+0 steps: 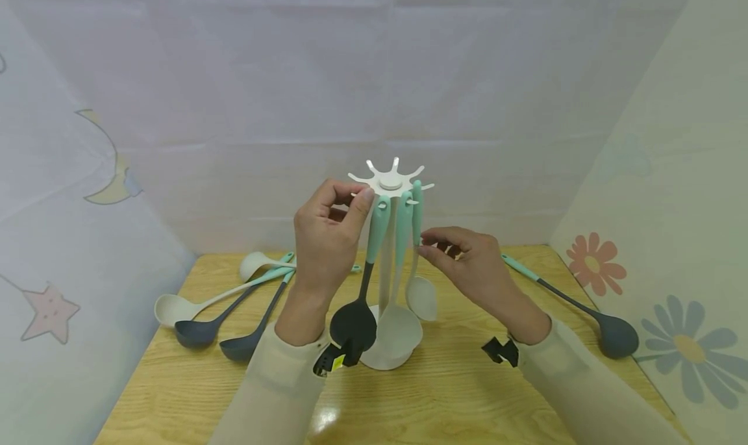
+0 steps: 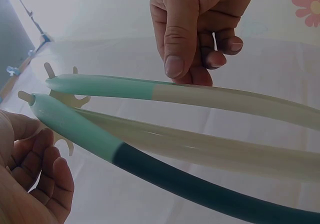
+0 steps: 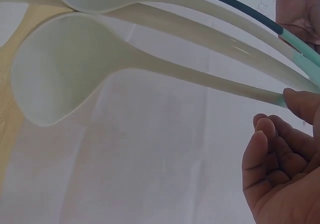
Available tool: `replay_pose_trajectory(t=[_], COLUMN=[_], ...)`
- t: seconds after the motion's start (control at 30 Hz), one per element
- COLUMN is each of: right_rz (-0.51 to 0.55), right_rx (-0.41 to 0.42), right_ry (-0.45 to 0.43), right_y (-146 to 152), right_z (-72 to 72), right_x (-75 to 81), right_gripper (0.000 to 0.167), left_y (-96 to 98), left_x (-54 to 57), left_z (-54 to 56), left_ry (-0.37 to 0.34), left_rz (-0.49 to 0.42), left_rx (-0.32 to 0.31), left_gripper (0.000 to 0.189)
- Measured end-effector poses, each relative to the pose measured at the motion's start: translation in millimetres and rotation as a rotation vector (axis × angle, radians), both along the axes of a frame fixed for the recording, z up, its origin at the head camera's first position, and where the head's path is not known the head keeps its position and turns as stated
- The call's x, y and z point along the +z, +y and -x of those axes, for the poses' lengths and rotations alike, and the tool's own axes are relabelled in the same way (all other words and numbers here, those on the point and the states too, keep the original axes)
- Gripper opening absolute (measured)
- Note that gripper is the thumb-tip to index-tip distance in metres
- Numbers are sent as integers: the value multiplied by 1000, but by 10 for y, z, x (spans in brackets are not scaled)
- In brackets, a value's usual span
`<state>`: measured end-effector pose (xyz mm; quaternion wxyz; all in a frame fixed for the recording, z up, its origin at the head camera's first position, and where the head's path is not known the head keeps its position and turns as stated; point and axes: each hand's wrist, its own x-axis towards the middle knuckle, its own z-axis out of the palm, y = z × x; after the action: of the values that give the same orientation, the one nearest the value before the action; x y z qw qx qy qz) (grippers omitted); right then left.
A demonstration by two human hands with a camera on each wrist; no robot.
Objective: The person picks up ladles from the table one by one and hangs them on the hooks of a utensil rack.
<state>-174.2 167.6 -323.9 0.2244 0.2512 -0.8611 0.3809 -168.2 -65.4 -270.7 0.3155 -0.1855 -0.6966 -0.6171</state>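
Observation:
A white rotating utensil rack (image 1: 390, 182) with a ring of hooks stands mid-table. My left hand (image 1: 327, 237) is at its top, thumb and forefinger pinching the rim of hooks on the left side. Right beside that thumb hangs a black ladle (image 1: 353, 325) with a mint handle. A white ladle (image 1: 400, 331) hangs at the front. On the rack's right side, my right hand (image 1: 476, 256) pinches another hanging white ladle (image 3: 65, 69) between thumb and forefinger, where its mint handle meets the white shaft; its other fingers curl loosely.
Left of the rack, white ladles (image 1: 175, 310) and dark ladles (image 1: 195, 333) lie crossed on the wooden table (image 1: 444, 399). One dark ladle (image 1: 618, 336) lies at the right edge. A pale cloth wall (image 1: 386, 75) stands behind, and printed side walls flank the table.

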Motion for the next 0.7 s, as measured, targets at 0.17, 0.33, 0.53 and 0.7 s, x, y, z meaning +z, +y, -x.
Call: replay_pose_trajectory(t=[0.17,0.33,0.53,0.7], right_rz=[8,2,-21,-61], right_rx=[-42,-117,-197,-246], right_ry=[-33,-88,-73,-60], right_y=[114,229,384,554], right_z=[18,56,167,276], right_x=[-78,-189,-356,-512], right_gripper=[16,15,11,10], left_y=[5,7,-2,-4], left_x=[-3,3,7,4], left_z=[0,-6,-8,-6], left_ry=[1,2,8,12], left_rz=[2,9,7,9], left_rx=[-7,-3,1,-4], left_gripper=[13,13,13,13])
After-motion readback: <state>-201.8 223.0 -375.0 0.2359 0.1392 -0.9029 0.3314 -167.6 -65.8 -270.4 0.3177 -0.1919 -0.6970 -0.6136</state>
